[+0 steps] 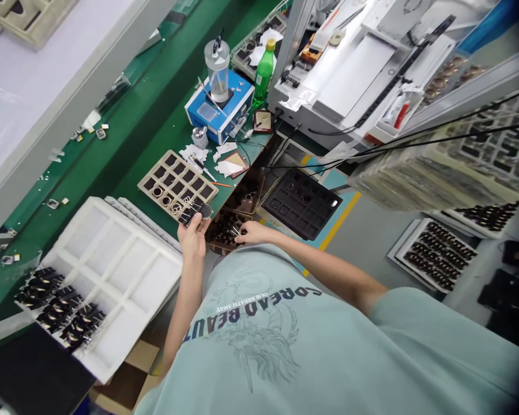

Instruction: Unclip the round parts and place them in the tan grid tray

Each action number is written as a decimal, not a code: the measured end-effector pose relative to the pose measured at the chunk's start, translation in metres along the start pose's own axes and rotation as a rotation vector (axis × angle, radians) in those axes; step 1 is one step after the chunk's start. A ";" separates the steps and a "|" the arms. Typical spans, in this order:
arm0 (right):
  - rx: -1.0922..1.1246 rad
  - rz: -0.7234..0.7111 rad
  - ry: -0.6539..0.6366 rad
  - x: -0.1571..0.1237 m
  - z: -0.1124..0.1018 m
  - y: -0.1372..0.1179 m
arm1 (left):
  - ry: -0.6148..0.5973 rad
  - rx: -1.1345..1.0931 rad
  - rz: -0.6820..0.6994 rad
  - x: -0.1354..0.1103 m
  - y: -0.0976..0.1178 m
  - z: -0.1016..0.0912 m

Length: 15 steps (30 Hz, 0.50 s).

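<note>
My left hand is closed around a small ring-shaped part with black binder clips on it, their wire handles sticking up. It is at the near corner of a beige compartment tray with dark pads and several copper-coloured rings in its cells. My right hand reaches over an open box of black binder clips. Its fingers are pinched at a binder clip with silver wire handles. Whether that clip is lifted clear of the others cannot be seen.
On the left, a white foam tray holds rows of clipped parts. A blue dispenser box, green bottle and paper scraps are on the green bench. A black tray lies right of the clip box; cables hang beyond.
</note>
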State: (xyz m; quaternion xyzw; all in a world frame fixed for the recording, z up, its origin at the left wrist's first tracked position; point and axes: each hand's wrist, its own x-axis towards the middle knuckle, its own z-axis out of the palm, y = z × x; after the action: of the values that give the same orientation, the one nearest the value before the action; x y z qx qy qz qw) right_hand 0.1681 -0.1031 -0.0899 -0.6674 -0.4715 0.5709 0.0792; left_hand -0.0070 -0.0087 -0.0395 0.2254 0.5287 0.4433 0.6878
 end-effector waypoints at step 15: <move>0.965 -0.345 0.324 -0.003 -0.021 -0.031 | -0.302 0.522 0.028 -0.021 -0.034 -0.005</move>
State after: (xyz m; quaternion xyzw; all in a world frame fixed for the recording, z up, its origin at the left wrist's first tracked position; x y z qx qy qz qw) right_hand 0.1689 -0.0794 -0.0608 -0.5476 -0.2403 0.5911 0.5414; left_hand 0.0003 -0.0442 -0.0562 0.4653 0.5134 0.2633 0.6712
